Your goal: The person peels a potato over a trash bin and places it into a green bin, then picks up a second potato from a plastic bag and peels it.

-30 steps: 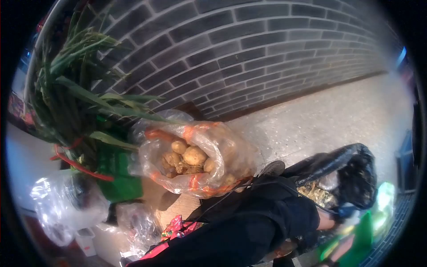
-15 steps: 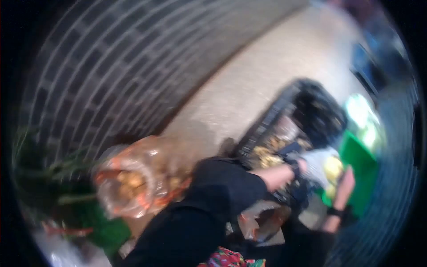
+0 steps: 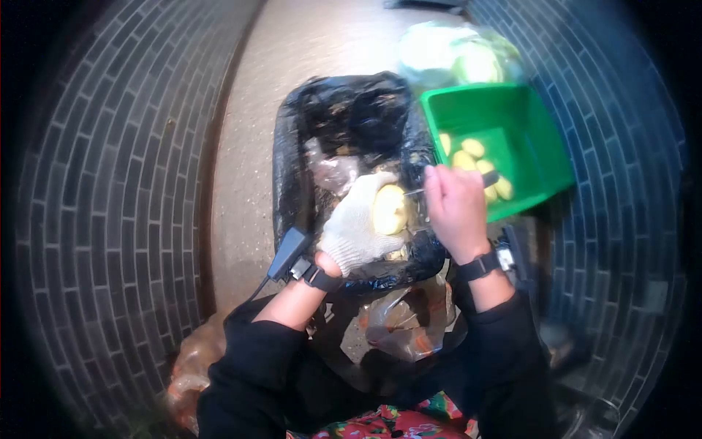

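In a white knit glove, my left hand [image 3: 358, 227] grips a peeled yellow potato [image 3: 390, 210] over the black-lined bin. My right hand [image 3: 457, 212] is bare and closed around a small knife [image 3: 491, 178]. The dark handle pokes out past my fist on the right, and the thin blade points left, its tip close to the potato. Below both hands is the bin lined with a black plastic bag [image 3: 289, 146], with scraps and a piece of clear plastic [image 3: 333, 170] inside.
A green tub [image 3: 537, 179] with several peeled potatoes [image 3: 474, 148] stands right of the bin. Behind it lies a clear bag with pale green contents [image 3: 468, 58]. Plastic bags [image 3: 409, 322] lie near my legs. Brick walls [image 3: 139, 183] flank both sides.
My view has swung round, so the bin and green tub now sit in the middle and right. The knife now shows in my right hand; the potato stays in my gloved left hand.
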Tool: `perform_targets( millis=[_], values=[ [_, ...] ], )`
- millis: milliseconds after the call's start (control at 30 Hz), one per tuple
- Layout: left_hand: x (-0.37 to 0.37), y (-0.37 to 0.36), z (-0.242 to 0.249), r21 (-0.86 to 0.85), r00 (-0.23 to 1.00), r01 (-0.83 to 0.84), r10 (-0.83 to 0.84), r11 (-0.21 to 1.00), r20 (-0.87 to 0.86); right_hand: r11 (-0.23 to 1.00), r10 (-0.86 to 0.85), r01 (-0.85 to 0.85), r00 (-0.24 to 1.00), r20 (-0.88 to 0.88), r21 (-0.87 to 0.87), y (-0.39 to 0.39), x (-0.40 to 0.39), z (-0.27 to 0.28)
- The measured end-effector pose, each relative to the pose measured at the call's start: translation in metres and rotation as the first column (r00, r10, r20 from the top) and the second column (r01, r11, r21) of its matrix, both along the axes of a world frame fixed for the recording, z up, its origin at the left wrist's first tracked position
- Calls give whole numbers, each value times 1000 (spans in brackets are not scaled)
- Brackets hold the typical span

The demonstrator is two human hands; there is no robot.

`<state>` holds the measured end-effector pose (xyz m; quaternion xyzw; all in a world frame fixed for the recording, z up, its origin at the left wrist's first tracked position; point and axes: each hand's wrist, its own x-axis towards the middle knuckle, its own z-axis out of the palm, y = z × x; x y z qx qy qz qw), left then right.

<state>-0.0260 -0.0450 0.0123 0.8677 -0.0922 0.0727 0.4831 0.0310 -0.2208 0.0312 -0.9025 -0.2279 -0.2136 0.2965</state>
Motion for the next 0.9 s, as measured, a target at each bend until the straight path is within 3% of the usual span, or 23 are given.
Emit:
perform_targets(
  millis=[33,100,167,300,367,467,567,733,800,833,900],
  values=[
    [0,-1,0,103,997,-27,19,994,74,1000,18,-18,999,30,-14,3,-3,-2],
    [0,-6,1,137,998,-12,3,990,67,999,-12,12,1000,24,-30,3,-4,-4],
    [-2,-7,6,55,998,-7,4,998,68,999,-16,16,1000,3,45,1,3,-11],
    [-7,0,30,-65,993,115,-112,991,40,978,-183,181,983,-8,-101,-6,20,-20],
    [-8,5,32,-29,985,112,-107,993,138,986,-164,164,986,-39,-15,-3,18,-12],
    [0,12,25,76,982,85,-97,993,163,971,35,-5,992,-121,240,8,11,5],
    [-2,14,18,152,977,36,-67,988,203,982,72,-73,997,9,177,19,6,7],
    [-8,18,18,237,978,-22,-29,971,208,973,86,-80,996,-19,216,18,6,-4],
    [-14,13,29,164,980,-2,-31,986,197,996,-74,76,996,40,-55,10,15,-14],
    [-14,13,33,90,983,16,-32,996,180,995,-88,90,995,44,-49,11,14,-13],
    [-8,16,32,153,975,28,-61,988,215,992,-91,92,996,-15,87,14,6,-5]
  ],
)
